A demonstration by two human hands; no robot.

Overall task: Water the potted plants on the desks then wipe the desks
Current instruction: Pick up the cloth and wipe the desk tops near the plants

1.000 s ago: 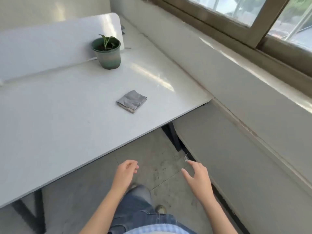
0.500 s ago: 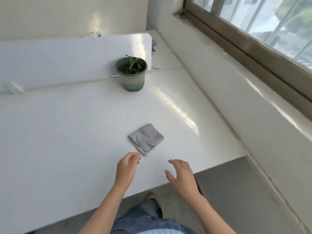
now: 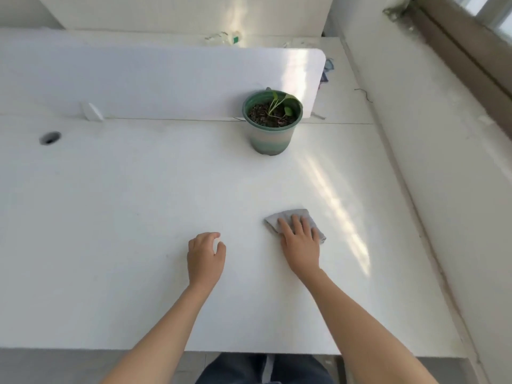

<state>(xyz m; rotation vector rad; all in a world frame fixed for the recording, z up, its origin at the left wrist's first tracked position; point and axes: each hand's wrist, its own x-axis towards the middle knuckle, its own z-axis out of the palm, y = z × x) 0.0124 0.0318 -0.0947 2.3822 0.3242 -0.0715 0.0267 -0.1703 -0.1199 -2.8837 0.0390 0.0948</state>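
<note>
Judging the wiping to be only just starting: laying the right hand [image 3: 300, 245] flat on the small folded grey cloth [image 3: 273, 221] at lower right of centre, fingers straight and slightly spread, pressing down rather than gripping. Resting the left hand [image 3: 205, 259] at lower centre, left of the cloth and apart from it, fingers loosely curled, holding nothing plainly visible. Leaving, by the look of it, nearly all of the white laminate desk [image 3: 138, 203] to wipe, including around the round green plastic pot [image 3: 271, 139] with its small leafy plant [image 3: 279, 102], standing upper right of centre against the white partition panel [image 3: 166, 79]. Showing dark soil there, yet not telling whether watered. Looking soft, thin and creased where peeking out above and beside the fingers.
</note>
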